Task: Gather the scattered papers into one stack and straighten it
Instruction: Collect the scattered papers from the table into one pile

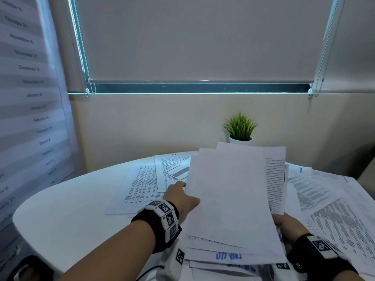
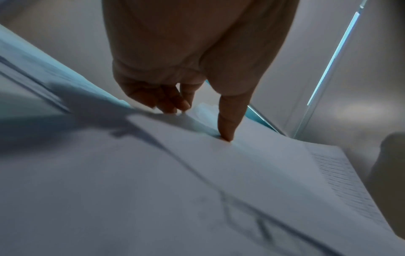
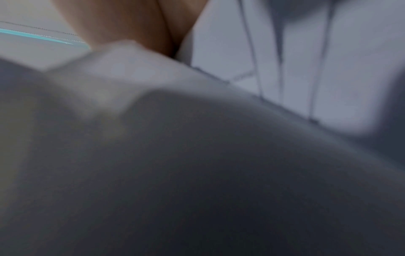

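A loose, uneven stack of papers (image 1: 233, 199) is held tilted above the round white table (image 1: 71, 209), blank side up, with edges fanned out at the bottom. My left hand (image 1: 182, 196) pinches its left edge. In the left wrist view the thumb (image 2: 228, 128) presses on the top sheet (image 2: 197, 190) while the other fingers (image 2: 171, 104) curl at the paper's edge. My right hand (image 1: 286, 224) holds the stack's lower right corner; its fingers are hidden under the sheets. The right wrist view is blurred and shows only palm (image 3: 136, 22) and paper (image 3: 285, 69).
Printed sheets (image 1: 140, 187) lie scattered on the table left of the stack, and more sheets (image 1: 328, 209) cover its right side. A small potted plant (image 1: 240, 128) stands at the table's far edge by the wall. A wall chart (image 1: 30, 88) hangs on the left.
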The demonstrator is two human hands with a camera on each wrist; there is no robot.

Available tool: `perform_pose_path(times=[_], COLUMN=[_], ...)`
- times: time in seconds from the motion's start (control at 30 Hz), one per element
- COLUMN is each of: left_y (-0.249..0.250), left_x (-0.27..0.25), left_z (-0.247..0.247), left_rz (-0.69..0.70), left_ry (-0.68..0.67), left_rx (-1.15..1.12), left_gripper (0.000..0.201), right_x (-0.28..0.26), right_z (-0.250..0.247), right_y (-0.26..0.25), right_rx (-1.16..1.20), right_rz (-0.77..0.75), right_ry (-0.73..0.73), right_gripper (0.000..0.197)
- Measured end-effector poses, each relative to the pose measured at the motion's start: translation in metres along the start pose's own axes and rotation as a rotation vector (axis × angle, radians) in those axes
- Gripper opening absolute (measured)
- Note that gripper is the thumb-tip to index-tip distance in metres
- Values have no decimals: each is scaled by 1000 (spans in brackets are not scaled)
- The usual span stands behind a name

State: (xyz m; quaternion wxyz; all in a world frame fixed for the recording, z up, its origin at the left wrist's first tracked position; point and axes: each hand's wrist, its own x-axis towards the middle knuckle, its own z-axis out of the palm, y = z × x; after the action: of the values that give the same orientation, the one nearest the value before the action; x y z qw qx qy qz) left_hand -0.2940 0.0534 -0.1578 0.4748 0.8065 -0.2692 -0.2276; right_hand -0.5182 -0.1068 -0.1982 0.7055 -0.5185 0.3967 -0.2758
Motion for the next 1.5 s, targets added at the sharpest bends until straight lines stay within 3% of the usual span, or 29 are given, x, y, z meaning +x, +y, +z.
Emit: perform_pose_path(times=[0.07,0.13,0.17,0.27,0.33,0.4,0.53,0.6,0.67,0.77,0.9,1.0,1.1,1.17,1.23,1.33,1.5], left_y=[-7,-1,3,8,7,4,-10,-13,-13,-12,-9,-17,-26,-32,-36,-40,-52], left_x=[5,0,-5,-12,-12,-10,0,-1,-4,-11,-23,-25,-27,-28,-26,-26,-20], left_z=[-3,-6,-8,-13,-14,-12,-14,-18,-24,-37,-59,-66,-56,-49,-46,-50,-67], left_rz=[-35,-80,-95,-107,-118,-94,-48,-33,-21,-23,-85,-145,-150,-143,-102,-57,-58], left_ry=[-3,-84,-141,-321,-372,-367,-328,-301,-276,-360,-531,-539,-475,-427,-413,-347,-182], left_rx=[-63,-267,-337,-402,-411,-370,-275,-267,-303,-361,-499,-541,-388,-288,-200,-236,-283], left_gripper=[83,87,76,25,16,26,70,64,49,53,45,52,27,30,46,33,33], right_x=[-1,-3,-1,4,3,4,7,6,1,-5,-8,-11,-11,-10,-9,0,-4], right_z=[-2,-7,-10,-12,-11,-10,8,16,15,10,14,19,27,32,37,35,20], right_y=[-2,-2,-2,2,2,1,-4,-6,-10,-15,-20,-21,-20,-21,-20,-15,-26], right_rx=[-3,18,15,-5,8,-9,191,158,11,-319,-380,-354,-445,-551,-547,-531,-508], right_rz=[11,28,37,61,51,47,-79,-202,-154,-103,-168,-176,-172,-166,-127,-68,57], right_ry=[-6,-17,-27,4,4,24,-22,-33,-149,-311,-246,-224,-205,-197,-179,-184,-161], right_gripper=[42,28,24,38,36,36,29,25,29,67,59,53,54,62,62,62,15])
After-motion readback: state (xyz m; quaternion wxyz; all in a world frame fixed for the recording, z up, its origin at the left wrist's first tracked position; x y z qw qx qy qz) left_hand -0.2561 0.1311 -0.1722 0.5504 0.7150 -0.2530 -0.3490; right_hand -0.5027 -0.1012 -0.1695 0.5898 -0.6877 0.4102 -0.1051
